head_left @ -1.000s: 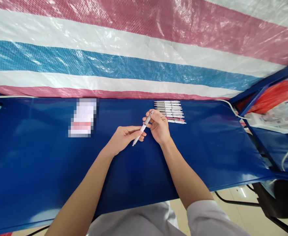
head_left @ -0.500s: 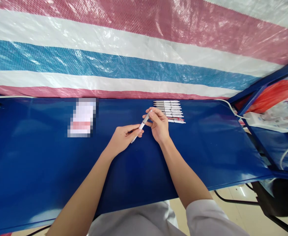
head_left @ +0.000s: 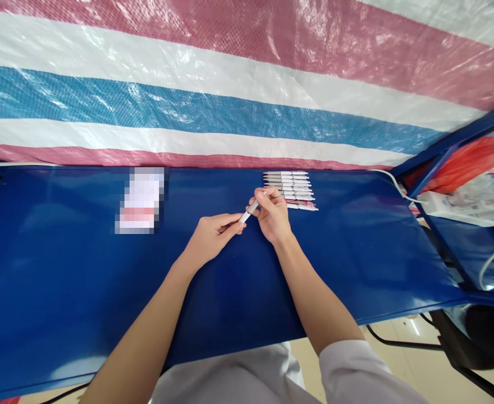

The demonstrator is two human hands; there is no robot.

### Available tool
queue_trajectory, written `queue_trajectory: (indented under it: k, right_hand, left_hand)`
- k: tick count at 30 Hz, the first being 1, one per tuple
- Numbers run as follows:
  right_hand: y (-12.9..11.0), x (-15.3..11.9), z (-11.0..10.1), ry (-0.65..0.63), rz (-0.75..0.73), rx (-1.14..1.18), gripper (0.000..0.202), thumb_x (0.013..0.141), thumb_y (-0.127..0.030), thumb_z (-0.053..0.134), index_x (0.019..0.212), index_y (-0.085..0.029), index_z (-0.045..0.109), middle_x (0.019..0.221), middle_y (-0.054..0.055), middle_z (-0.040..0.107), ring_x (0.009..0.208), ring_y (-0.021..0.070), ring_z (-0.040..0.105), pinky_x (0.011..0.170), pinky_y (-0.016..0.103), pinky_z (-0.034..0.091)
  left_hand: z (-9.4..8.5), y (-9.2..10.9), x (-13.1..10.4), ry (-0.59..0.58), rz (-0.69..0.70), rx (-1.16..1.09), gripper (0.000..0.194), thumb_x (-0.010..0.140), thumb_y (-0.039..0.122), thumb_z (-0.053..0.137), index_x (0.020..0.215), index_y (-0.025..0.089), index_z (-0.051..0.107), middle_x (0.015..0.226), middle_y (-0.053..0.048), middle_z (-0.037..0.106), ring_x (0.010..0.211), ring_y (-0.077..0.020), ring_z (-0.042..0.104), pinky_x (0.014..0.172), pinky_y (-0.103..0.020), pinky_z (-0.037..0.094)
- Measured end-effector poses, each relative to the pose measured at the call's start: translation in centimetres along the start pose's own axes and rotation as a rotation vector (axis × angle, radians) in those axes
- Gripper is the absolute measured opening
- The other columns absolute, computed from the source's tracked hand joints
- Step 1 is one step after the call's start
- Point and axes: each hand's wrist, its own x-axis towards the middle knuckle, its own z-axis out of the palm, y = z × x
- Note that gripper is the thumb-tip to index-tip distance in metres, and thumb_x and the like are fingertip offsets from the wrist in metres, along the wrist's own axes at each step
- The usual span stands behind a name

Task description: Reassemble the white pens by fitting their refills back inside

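A white pen with a grey grip (head_left: 251, 209) is held between my two hands above the blue table (head_left: 247, 297), slanting up toward the right. My left hand (head_left: 215, 235) pinches its lower white end between thumb and fingers. At the upper grey end, the thumb and fingers of my right hand (head_left: 273, 216) are closed on it. Just behind my right hand lies a row of several similar pens (head_left: 293, 182), side by side, mostly white and grey with one showing red. My right hand covers the left ends of the nearest ones.
A pixelated pale rectangle with a reddish band (head_left: 140, 199) lies on the table at the back left. Striped plastic sheeting (head_left: 213, 118) hangs behind the table. At the right stand a blue frame post (head_left: 436, 168), a red plastic bag (head_left: 474, 163) and a white cable (head_left: 394, 180).
The pen has tilted to a flatter slant, and its lower end no longer sticks out below my left hand. My right hand has shifted slightly; the row of pens is unmoved.
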Motion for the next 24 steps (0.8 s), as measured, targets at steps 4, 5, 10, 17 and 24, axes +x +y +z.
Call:
queue_trajectory:
  k: [4, 5, 10, 17, 24]
  right_hand:
    - [-0.1, 0.0, 0.1, 0.019, -0.001, -0.024, 0.029, 0.065, -0.031, 0.084, 0.074, -0.024, 0.057, 0.079, -0.009, 0.064, 0.065, 0.0064, 0.065, 0.059, 0.018, 0.06]
    - [-0.1, 0.0, 0.1, 0.004, 0.002, -0.013, 0.028, 0.065, -0.031, 0.083, 0.076, -0.024, 0.059, 0.079, -0.009, 0.064, 0.066, 0.0065, 0.065, 0.059, 0.018, 0.06]
    - [-0.4, -0.4, 0.1, -0.087, 0.036, 0.015, 0.025, 0.067, -0.036, 0.082, 0.081, -0.024, 0.064, 0.078, -0.006, 0.066, 0.07, 0.0096, 0.068, 0.06, 0.02, 0.061]
    - [-0.6, -0.6, -0.1, -0.169, 0.048, 0.017, 0.025, 0.067, -0.036, 0.082, 0.082, -0.024, 0.066, 0.079, -0.005, 0.069, 0.073, 0.0135, 0.073, 0.061, 0.022, 0.062]
    - [-0.1, -0.3, 0.0, -0.033, -0.022, -0.011, 0.029, 0.065, -0.033, 0.084, 0.08, -0.024, 0.061, 0.079, -0.008, 0.067, 0.068, 0.0105, 0.072, 0.059, 0.021, 0.061]
  left_hand:
    - [0.3, -0.2, 0.1, 0.042, 0.049, 0.044, 0.033, 0.089, 0.043, 0.062, 0.111, 0.022, 0.074, 0.09, -0.004, 0.077, 0.079, -0.0176, 0.071, 0.078, -0.028, 0.057]
    - [0.2, -0.1, 0.1, 0.017, 0.012, -0.001, 0.035, 0.088, 0.044, 0.063, 0.112, 0.021, 0.074, 0.089, -0.004, 0.077, 0.081, -0.0185, 0.072, 0.077, -0.029, 0.057]
    - [-0.5, 0.5, 0.0, -0.119, -0.148, -0.248, 0.037, 0.085, 0.046, 0.068, 0.11, 0.019, 0.074, 0.092, -0.007, 0.077, 0.081, -0.0216, 0.073, 0.074, -0.032, 0.06]
    - [-0.9, 0.8, -0.2, -0.192, -0.199, -0.385, 0.033, 0.083, 0.044, 0.072, 0.103, 0.019, 0.076, 0.092, -0.008, 0.077, 0.077, -0.021, 0.073, 0.075, -0.034, 0.06]
    - [0.1, 0.2, 0.0, 0.084, 0.007, -0.051, 0.034, 0.086, 0.043, 0.067, 0.11, 0.02, 0.074, 0.092, -0.005, 0.077, 0.081, -0.0191, 0.072, 0.079, -0.03, 0.057]
